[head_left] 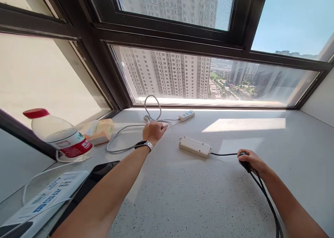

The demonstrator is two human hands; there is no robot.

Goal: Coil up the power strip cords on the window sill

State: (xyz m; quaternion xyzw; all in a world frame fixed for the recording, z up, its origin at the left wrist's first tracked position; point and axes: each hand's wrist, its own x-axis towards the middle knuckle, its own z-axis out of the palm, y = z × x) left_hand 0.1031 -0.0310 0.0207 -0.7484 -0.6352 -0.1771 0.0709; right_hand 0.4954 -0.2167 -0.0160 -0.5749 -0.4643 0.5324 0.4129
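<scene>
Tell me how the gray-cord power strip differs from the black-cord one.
The gray-cord strip shows sockets on top; the black-cord strip shows none there. The gray-cord strip lies nearer the window than the black-cord strip. The gray-cord strip looks whiter, the black-cord strip creamier. Both lie on the pale counter.

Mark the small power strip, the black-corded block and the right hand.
Small power strip (187,116): head view, middle of its body.
Black-corded block (194,146): head view, its upper face.
Right hand (252,160): head view, thumb side.
</scene>
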